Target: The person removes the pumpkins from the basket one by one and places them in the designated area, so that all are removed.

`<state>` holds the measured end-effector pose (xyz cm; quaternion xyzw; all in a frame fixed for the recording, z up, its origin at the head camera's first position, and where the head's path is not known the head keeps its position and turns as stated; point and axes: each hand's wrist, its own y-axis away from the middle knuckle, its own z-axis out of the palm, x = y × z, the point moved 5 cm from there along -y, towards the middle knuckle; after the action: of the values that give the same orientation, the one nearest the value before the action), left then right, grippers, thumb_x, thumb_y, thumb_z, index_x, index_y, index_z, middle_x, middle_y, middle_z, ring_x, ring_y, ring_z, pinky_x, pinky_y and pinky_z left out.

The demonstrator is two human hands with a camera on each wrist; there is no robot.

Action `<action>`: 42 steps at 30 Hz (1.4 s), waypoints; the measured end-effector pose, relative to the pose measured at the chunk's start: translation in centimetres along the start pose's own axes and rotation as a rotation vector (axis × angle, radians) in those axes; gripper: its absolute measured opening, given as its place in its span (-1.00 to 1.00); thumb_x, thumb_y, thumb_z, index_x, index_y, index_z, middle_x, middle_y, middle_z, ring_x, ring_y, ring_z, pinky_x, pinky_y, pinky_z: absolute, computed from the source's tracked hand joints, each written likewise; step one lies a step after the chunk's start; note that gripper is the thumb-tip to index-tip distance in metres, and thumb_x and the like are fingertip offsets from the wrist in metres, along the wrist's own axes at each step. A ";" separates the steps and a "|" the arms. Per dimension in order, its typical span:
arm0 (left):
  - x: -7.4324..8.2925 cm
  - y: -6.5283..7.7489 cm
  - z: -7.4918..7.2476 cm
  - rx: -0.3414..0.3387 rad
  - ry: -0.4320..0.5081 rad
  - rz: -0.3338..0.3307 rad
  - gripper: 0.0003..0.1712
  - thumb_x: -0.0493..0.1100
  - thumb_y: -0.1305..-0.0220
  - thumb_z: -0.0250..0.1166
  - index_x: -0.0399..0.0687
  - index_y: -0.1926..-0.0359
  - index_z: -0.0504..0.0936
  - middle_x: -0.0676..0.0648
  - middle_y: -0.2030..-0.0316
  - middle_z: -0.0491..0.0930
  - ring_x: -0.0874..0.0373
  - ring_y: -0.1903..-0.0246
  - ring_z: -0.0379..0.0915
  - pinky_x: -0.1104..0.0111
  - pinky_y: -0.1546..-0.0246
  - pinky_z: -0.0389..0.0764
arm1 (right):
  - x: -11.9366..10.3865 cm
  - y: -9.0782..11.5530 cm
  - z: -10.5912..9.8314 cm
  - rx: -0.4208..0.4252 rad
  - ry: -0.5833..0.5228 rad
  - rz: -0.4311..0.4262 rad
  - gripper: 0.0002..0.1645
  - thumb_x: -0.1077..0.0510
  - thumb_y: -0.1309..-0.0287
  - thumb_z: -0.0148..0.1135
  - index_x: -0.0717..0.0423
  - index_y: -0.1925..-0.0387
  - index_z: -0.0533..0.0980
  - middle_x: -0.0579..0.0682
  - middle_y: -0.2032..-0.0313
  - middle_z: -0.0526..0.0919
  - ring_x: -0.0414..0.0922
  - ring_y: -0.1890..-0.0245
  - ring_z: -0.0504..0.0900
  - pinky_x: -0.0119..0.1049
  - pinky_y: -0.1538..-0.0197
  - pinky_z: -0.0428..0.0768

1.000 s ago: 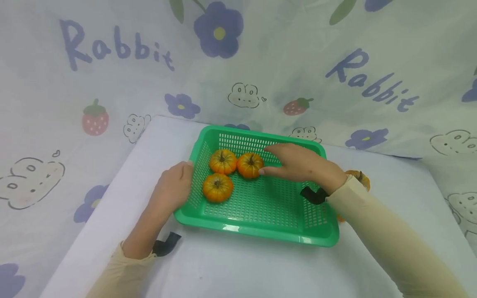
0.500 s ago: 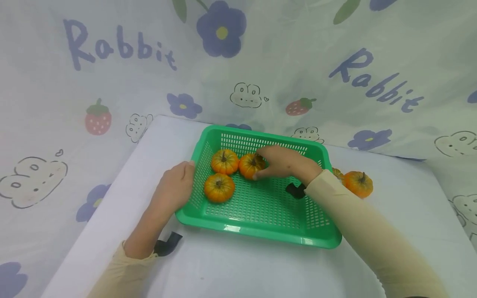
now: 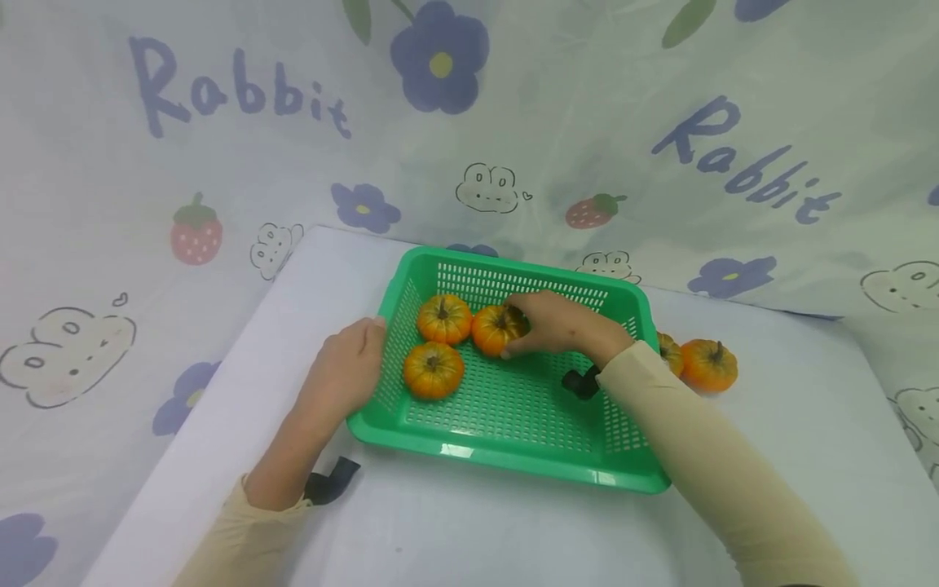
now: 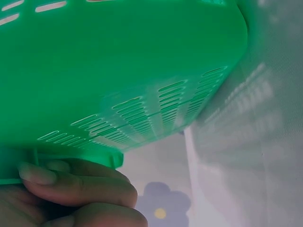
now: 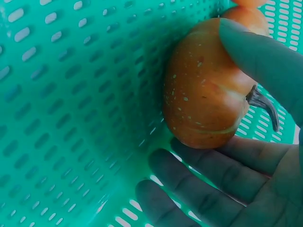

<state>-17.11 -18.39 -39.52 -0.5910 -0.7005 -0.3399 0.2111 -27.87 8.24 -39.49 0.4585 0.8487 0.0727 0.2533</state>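
Your right hand spreads its thumb and fingers round a little pumpkin in the green basket, just beside another pumpkin, and your left hand curls its fingers round the basket's edge. The little pumpkin looks hard, light and a bit slippery, so hold its fat sides, not the thin stem, which might snap.

Backdrop: pale printed fabric, lightly creased, behind the table and along its left.
Table: white top.
Lettering: purple "Rabbit", twice, both sloping down rightward.
Flowers: purple, yellow centres; one also in left wrist view.
Strawberries: two, red; left upright, right tipped over.
Rabbit faces: black outline, some with small hearts.
Leaves: green, top edge.
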 end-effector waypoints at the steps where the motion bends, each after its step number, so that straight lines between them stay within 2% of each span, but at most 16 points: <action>1: 0.0 0.0 0.0 -0.001 0.002 0.002 -0.40 0.23 -0.69 -0.32 -0.11 0.17 0.45 -0.17 0.44 0.44 -0.02 0.48 0.44 0.22 0.47 0.54 | 0.1 0.0 0.1 -0.003 -0.005 0.000 0.01 -0.23 -0.17 0.55 0.14 -0.48 0.35 0.14 -0.37 0.50 0.09 -0.33 0.48 0.07 -0.37 0.44; 8: 0.1 -0.2 0.1 0.008 -0.002 0.027 -0.37 0.25 -0.68 -0.33 -0.10 0.18 0.45 -0.16 0.44 0.43 -0.02 0.47 0.42 0.21 0.46 0.52 | 0.3 0.3 0.2 0.003 -0.019 0.009 0.02 -0.23 -0.17 0.55 0.12 -0.49 0.34 0.13 -0.38 0.49 0.11 -0.34 0.47 0.10 -0.36 0.44; 16: -0.1 -0.1 0.0 -0.005 0.010 0.016 -0.38 0.25 -0.68 -0.33 -0.11 0.14 0.45 -0.17 0.42 0.48 -0.02 0.47 0.47 0.22 0.46 0.58 | 0.1 0.3 0.1 0.012 -0.025 -0.008 0.02 -0.22 -0.16 0.56 0.14 -0.49 0.34 0.13 -0.38 0.49 0.11 -0.35 0.46 0.09 -0.38 0.43; 26: -0.1 0.0 -0.1 -0.010 0.019 0.013 -0.37 0.25 -0.68 -0.33 -0.12 0.13 0.45 -0.17 0.41 0.49 -0.01 0.47 0.48 0.22 0.47 0.59 | 0.1 0.2 0.0 0.027 -0.033 -0.049 -0.07 -0.18 -0.16 0.57 0.17 -0.41 0.42 0.12 -0.30 0.55 0.05 -0.24 0.52 0.02 -0.32 0.49; 42: 0.0 0.0 -0.1 -0.007 0.018 0.026 -0.37 0.25 -0.68 -0.34 -0.12 0.16 0.44 -0.17 0.43 0.47 -0.02 0.48 0.47 0.22 0.48 0.57 | 0.1 0.6 -0.4 0.062 -0.049 -0.051 -0.03 -0.13 -0.14 0.59 0.23 -0.42 0.40 0.16 -0.34 0.52 0.09 -0.31 0.48 0.05 -0.38 0.43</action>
<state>-17.15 -18.46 -39.40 -0.5975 -0.6897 -0.3448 0.2198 -27.62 8.68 -38.98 0.4458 0.8555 0.0287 0.2617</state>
